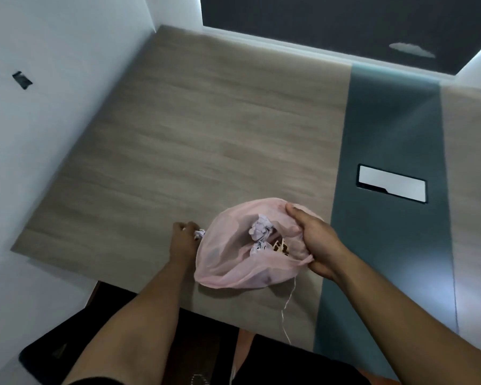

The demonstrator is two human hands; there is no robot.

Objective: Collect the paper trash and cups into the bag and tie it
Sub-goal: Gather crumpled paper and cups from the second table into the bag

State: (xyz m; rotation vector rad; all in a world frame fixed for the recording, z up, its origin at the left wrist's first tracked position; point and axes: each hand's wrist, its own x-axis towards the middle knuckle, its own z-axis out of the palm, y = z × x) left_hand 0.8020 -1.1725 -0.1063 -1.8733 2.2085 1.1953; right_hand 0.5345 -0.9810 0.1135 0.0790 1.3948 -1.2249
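Hands stand on the two sides of the bag. The left hand (182, 238) has its fingers curled around a small crumpled paper ball (199, 234) low over the table (206, 134). The right hand (315, 240) grips the gathered right rim of the thin pink bag (228, 265), with the thumb on top, so the mouth is held open and faces upward. The paper ball lies just beside the left wall of the bag, touching it or almost touching; the picture is too blurred there to say which. The open mouth is therefore to the right of the ball and a little higher, and the left hand is clearly the nearer one to carry it. The coming move seems to be a short lift over the left rim and a drop inside, while the right hand holds the opening. Inside the bag, crumpled white paper (261, 229) is already visible, and next to it a brown patterned thing (282, 247), maybe a cup, but this cannot be told. A thin white string (288, 304) hangs from the right corner of the bag over the near edge of the table. Farther right, well apart, a white hatch cover (392, 183) sits in a dark green strip (386, 120).
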